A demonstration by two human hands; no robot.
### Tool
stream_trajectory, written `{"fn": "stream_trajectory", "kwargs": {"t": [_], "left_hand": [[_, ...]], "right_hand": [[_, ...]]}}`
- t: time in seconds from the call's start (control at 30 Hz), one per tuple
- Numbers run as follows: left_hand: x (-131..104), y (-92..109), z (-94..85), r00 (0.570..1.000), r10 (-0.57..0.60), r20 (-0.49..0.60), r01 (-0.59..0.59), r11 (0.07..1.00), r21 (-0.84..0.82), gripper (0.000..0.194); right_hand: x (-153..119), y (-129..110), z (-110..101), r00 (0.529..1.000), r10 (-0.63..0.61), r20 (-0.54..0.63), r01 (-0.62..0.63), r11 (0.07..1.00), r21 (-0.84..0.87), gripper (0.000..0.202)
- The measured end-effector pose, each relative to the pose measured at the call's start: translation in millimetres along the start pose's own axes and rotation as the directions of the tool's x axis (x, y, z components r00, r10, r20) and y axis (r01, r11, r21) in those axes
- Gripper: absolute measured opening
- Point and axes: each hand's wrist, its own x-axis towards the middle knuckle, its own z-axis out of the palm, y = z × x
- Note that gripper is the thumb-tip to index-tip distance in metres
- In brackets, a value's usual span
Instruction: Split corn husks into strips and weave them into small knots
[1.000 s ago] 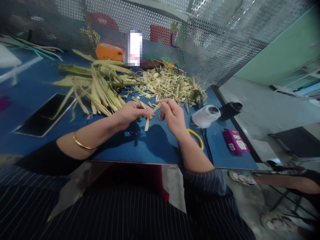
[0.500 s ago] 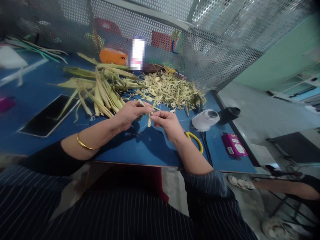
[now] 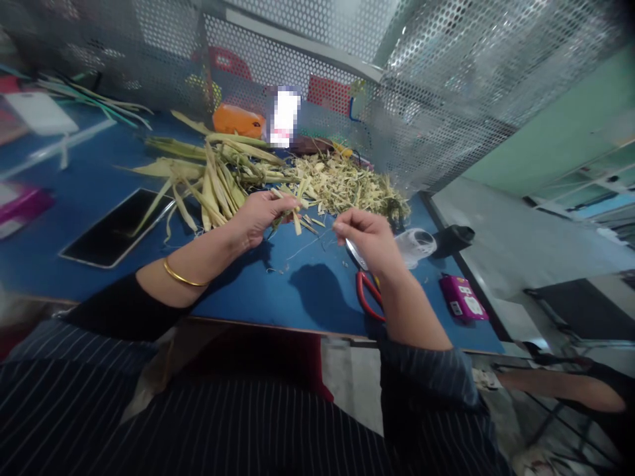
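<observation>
My left hand point(image 3: 262, 215) pinches a small piece of pale husk point(image 3: 296, 221) over the blue table. To its right, my right hand point(image 3: 364, 235) is closed with thumb and fingertips together; a thin thread point(image 3: 310, 244) runs between the hands, and its end at my right fingertips is too fine to make out. Long husks point(image 3: 213, 178) lie behind my left hand. A heap of shredded husk pieces point(image 3: 347, 185) spreads behind both hands. Red-handled scissors point(image 3: 364, 297) lie partly under my right wrist.
On the blue table point(image 3: 278, 304) are a dark phone point(image 3: 116, 228) at left, a white thread cone point(image 3: 417, 246), a black cone point(image 3: 454, 239) and a purple packet point(image 3: 462, 297) at right. Behind stand a lit screen point(image 3: 284, 118), an orange pouch point(image 3: 238, 121) and a mesh panel point(image 3: 278, 59). A person's leg point(image 3: 560, 390) shows at right.
My right hand has moved right, away from the husk piece in my left hand. The red-handled scissors now show, and the view has shifted slightly.
</observation>
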Motion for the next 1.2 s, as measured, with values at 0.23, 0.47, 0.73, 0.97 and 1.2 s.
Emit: {"fn": "stream_trajectory", "kwargs": {"t": [0.23, 0.47, 0.73, 0.97, 1.2], "left_hand": [[3, 4, -6.1, 1.000, -0.020, 0.009, 0.020, 1.000, -0.021, 0.011], [7, 6, -5.4, 0.998, -0.052, -0.032, 0.052, 0.999, -0.008, 0.007], [-4, 5, 1.0, 0.997, -0.074, 0.026, 0.074, 0.997, 0.001, 0.005], [-5, 5, 1.6, 0.985, -0.165, 0.045, 0.161, 0.984, 0.078, 0.008], [-9, 1, 5.4, 0.983, -0.179, 0.027, 0.171, 0.967, 0.188, 0.010]], "right_hand": [[85, 29, -43, 0.900, -0.265, -0.346, 0.016, 0.813, -0.583, 0.018], [79, 34, -31, 0.955, -0.258, -0.146, -0.043, 0.367, -0.929, 0.023], [30, 49, 20, 0.899, -0.048, 0.436, 0.294, 0.804, -0.517, 0.010], [31, 67, 23, 0.866, -0.098, 0.490, 0.367, 0.791, -0.489, 0.007], [28, 55, 20, 0.951, -0.119, 0.285, 0.206, 0.932, -0.298, 0.006]]}}
